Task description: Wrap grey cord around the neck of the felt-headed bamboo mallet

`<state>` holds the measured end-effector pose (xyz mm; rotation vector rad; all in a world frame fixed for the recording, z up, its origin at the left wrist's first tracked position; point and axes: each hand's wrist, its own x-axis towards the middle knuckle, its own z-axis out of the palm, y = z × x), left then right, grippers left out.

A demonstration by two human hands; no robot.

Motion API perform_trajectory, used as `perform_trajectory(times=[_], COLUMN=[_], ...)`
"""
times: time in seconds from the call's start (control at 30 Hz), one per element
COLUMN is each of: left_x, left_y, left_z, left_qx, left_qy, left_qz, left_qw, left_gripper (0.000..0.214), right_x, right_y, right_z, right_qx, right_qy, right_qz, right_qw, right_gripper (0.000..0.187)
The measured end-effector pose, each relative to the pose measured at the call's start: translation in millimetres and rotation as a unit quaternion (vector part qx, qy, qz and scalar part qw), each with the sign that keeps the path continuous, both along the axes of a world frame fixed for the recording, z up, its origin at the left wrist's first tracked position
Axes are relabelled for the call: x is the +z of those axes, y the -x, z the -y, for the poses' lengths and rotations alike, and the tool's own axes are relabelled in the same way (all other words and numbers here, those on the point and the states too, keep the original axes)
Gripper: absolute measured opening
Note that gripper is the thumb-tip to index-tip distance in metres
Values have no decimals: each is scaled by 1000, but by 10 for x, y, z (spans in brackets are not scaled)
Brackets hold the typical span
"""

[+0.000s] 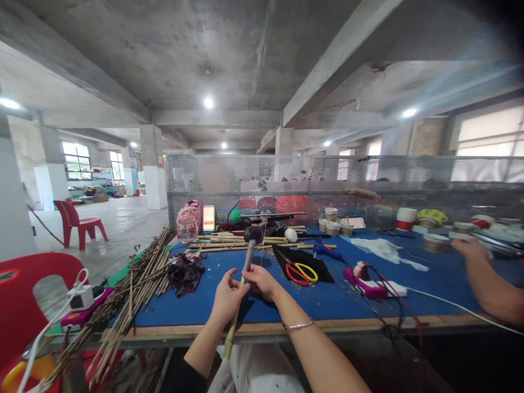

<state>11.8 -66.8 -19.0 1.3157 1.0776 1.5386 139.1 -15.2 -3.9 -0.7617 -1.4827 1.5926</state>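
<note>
Both hands are on a bamboo stick [231,333] that stands slanted in front of me. Grey wrapping covers its upper length, and a dark round head [254,233] tops it. My left hand [227,293] pinches the stick just under the wrapping. Higher up, my right hand [262,281] closes its fingers around the wrapped part. A thin thread or wire seems to hang beside the head. Right of my hands, scissors [302,274] with red and yellow handles lie on a black cloth [325,267]. Dark crumpled fabric [186,273] lies to the left.
Dry stalks [139,284] cover the blue table's [286,311] left side. Bamboo sticks [229,240], a white ball [291,235] and a blue glue gun [327,250] lie behind. A purple power strip [366,284] trails cables. Another person's hand [470,248] reaches in at right.
</note>
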Motion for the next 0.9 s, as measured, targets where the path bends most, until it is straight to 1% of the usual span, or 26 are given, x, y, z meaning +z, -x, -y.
perform_trajectory(times=[0.07, 0.23, 0.3, 0.47, 0.57, 0.7, 0.9], left_x=[-6, 7, 16, 27, 18, 22, 82], left_y=[-2, -11, -7, 7, 6, -1, 2], left_z=[0, 10, 7, -3, -3, 1, 44], left_qx=[3, -41, -47, -21, -15, -52, -106], left_qy=[-2, 30, 43, 20, 7, 29, 73], left_qz=[13, 45, 44, 7, 9, 71, 152], left_qw=[1000, 998, 997, 1000, 1000, 996, 980], left_gripper=[67, 76, 76, 65, 68, 73, 53], right_x=[1, 11, 11, 15, 22, 20, 21], right_y=[2, 8, 7, 1, 2, 5, 9], right_z=[-1, 1, 2, 10, 14, 10, 17], right_qx=[1, 9, 8, 9, 15, 21, 32], right_qy=[0, 4, 6, 4, 9, 18, 19], right_qz=[-1, 9, 14, 10, 6, 2, 6], right_qw=[1000, 1000, 1000, 1000, 1000, 1000, 999], right_gripper=[36, 36, 36, 36, 35, 35, 35])
